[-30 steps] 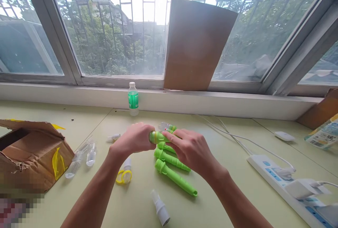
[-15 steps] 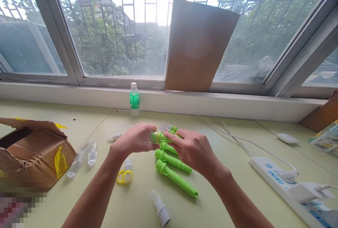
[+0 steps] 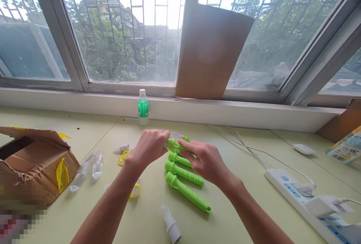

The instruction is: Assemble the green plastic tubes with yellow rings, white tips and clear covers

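Note:
My right hand [image 3: 207, 157] is closed round the grip of a light green plastic handle [image 3: 175, 145], held tilted above the table. My left hand [image 3: 150, 146] wraps the handle's other end, where a clear threaded-looking part meets the green collar; my fingers hide most of it. Beneath and in front lie several more handles of the same kind, the nearest a green handle [image 3: 188, 194] with a ridged collar. Just behind my hands is a green piece with a clear end [image 3: 184, 138], partly covered. A white tapered piece [image 3: 171, 225] lies nearest me.
Yellow rings [image 3: 123, 158], a white piece [image 3: 122, 148] and clear plastic tubes [image 3: 97, 165] lie left of my hands. A torn cardboard box [image 3: 42, 165] stands far left. A green-labelled bottle [image 3: 143, 107] stands by the sill. A power strip [image 3: 293, 195] with cables is at right.
My left hand has turned and shifted slightly right over the clear end, covering more of it. Yellow rings behind my left wrist have come into view.

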`<act>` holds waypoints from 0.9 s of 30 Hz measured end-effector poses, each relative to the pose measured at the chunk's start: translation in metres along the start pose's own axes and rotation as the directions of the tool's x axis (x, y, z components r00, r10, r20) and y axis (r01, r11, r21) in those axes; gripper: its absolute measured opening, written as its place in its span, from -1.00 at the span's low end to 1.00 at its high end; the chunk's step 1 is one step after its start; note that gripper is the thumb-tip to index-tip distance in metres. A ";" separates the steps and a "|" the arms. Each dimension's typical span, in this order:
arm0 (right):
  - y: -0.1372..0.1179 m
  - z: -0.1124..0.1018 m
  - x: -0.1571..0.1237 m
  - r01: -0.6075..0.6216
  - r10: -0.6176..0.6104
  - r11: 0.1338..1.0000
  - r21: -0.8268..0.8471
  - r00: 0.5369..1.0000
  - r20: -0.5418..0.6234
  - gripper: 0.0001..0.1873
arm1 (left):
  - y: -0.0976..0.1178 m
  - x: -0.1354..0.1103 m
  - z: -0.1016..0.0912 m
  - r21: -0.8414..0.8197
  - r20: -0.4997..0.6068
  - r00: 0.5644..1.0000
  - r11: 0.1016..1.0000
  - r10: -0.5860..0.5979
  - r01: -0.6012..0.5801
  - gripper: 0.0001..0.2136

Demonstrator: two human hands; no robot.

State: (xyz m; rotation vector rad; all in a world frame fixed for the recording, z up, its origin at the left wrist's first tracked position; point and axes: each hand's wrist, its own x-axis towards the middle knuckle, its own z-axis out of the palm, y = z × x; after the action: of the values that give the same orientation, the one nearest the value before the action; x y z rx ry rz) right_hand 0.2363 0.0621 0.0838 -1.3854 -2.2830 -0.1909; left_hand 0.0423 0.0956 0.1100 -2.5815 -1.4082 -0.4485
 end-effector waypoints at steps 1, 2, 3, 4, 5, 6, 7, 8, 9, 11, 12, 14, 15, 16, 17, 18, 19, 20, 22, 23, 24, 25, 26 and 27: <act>0.002 0.000 -0.001 0.028 -0.029 0.999 -0.037 0.999 -0.019 -0.67 | 0.000 -0.001 0.000 -0.003 0.009 1.000 1.000 0.003 -0.003 -0.93; 0.003 0.000 -0.003 0.068 -0.072 0.994 -0.087 0.996 -0.043 -0.67 | -0.001 -0.002 -0.001 -0.016 0.025 1.000 1.000 0.011 -0.010 -0.91; 0.004 0.000 -0.004 0.115 -0.126 0.983 -0.144 0.990 -0.068 -0.67 | -0.002 -0.004 -0.001 -0.039 0.047 0.999 0.999 0.022 -0.020 -0.88; 0.005 0.001 -0.005 0.163 -0.186 0.965 -0.203 0.978 -0.095 -0.67 | -0.003 -0.006 -0.002 -0.068 0.073 0.997 0.997 0.031 -0.026 -0.85; 0.005 0.001 -0.006 0.209 -0.246 0.943 -0.260 0.962 -0.118 -0.67 | -0.005 -0.007 -0.003 -0.098 0.097 0.995 0.995 0.036 -0.026 -0.82; 0.005 0.002 -0.007 0.245 -0.298 0.918 -0.312 0.944 -0.138 -0.66 | -0.006 -0.008 -0.004 -0.122 0.120 0.992 0.992 0.036 -0.021 -0.81; 0.005 0.003 -0.007 0.270 -0.340 0.896 -0.353 0.928 -0.153 -0.65 | -0.007 -0.009 -0.004 -0.135 0.137 0.990 0.991 0.032 -0.014 -0.81; 0.005 0.004 -0.008 0.284 -0.367 0.879 -0.382 0.916 -0.163 -0.63 | -0.007 -0.009 -0.004 -0.132 0.146 0.989 0.991 0.026 -0.007 -0.82; 0.005 0.005 -0.008 0.290 -0.381 0.869 -0.400 0.909 -0.169 -0.62 | -0.008 -0.009 -0.004 -0.118 0.147 0.989 0.993 0.021 -0.004 -0.83; 0.005 0.008 -0.008 0.288 -0.378 0.871 -0.398 0.911 -0.168 -0.61 | -0.008 -0.008 -0.002 -0.086 0.142 0.990 0.996 0.018 -0.006 -0.85; 0.006 0.009 -0.008 0.274 -0.353 0.887 -0.372 0.921 -0.163 -0.63 | -0.007 -0.007 0.000 -0.072 0.135 0.991 0.997 0.014 -0.005 -0.86; 0.007 0.010 -0.008 0.228 -0.263 0.941 -0.252 0.958 -0.117 -0.65 | -0.005 -0.004 0.003 -0.048 0.114 0.993 0.999 0.001 0.004 -0.89; 0.008 0.010 -0.008 0.194 -0.208 0.967 -0.166 0.975 -0.075 -0.65 | -0.004 -0.003 0.005 -0.037 0.101 0.995 0.999 -0.005 0.009 -0.90; 0.009 0.009 -0.007 0.155 -0.157 0.985 -0.078 0.987 -0.026 -0.66 | -0.003 -0.001 0.006 -0.027 0.089 0.996 1.000 -0.011 0.013 -0.92; 0.010 0.007 -0.006 0.119 -0.119 0.993 -0.001 0.993 0.018 -0.66 | -0.001 0.000 0.008 -0.020 0.079 0.997 1.000 -0.015 0.016 -0.92; 0.011 0.005 -0.005 0.087 -0.089 0.995 0.049 0.995 0.045 -0.65 | 0.001 0.001 0.009 -0.018 0.072 0.997 1.000 -0.017 0.018 -0.92; 0.011 0.002 -0.005 0.069 -0.073 0.995 0.073 0.996 0.053 -0.65 | 0.002 0.001 0.009 -0.020 0.070 0.997 1.000 -0.018 0.019 -0.91; 0.012 0.000 -0.004 0.067 -0.071 0.995 0.072 0.996 0.052 -0.66 | 0.003 0.001 0.009 -0.027 0.075 0.997 0.999 -0.016 0.018 -0.92; 0.013 -0.003 -0.004 0.101 -0.101 0.995 -0.002 0.995 0.023 -0.65 | 0.004 0.000 0.008 -0.054 0.096 0.995 0.998 -0.004 0.010 -0.97; 0.014 -0.003 -0.005 0.134 -0.134 0.989 -0.065 0.991 0.001 -0.65 | 0.003 -0.002 0.006 -0.070 0.111 0.994 0.998 0.006 0.001 -0.96; 0.014 -0.003 -0.005 0.168 -0.174 0.976 -0.139 0.984 -0.028 -0.65 | 0.002 -0.003 0.005 -0.093 0.127 0.992 0.996 0.019 -0.007 -0.91; 0.014 -0.002 -0.006 0.202 -0.219 0.956 -0.214 0.974 -0.058 -0.63 | 0.001 -0.004 0.003 -0.127 0.144 0.989 0.992 0.030 -0.011 -0.85; 0.015 -0.001 -0.007 0.233 -0.266 0.931 -0.281 0.960 -0.084 -0.60 | 0.000 -0.005 0.001 -0.168 0.162 0.986 0.986 0.038 -0.010 -0.81; 0.015 0.000 -0.007 0.259 -0.311 0.905 -0.336 0.944 -0.108 -0.56 | -0.002 -0.006 -0.001 -0.211 0.177 0.983 0.978 0.042 -0.003 -0.79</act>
State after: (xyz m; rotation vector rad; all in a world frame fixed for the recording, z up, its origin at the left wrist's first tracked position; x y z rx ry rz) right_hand 0.2521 0.0639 0.0787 -1.1184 -2.3819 -0.7689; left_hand 0.0376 0.0911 0.1089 -2.8688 -1.4571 -0.3865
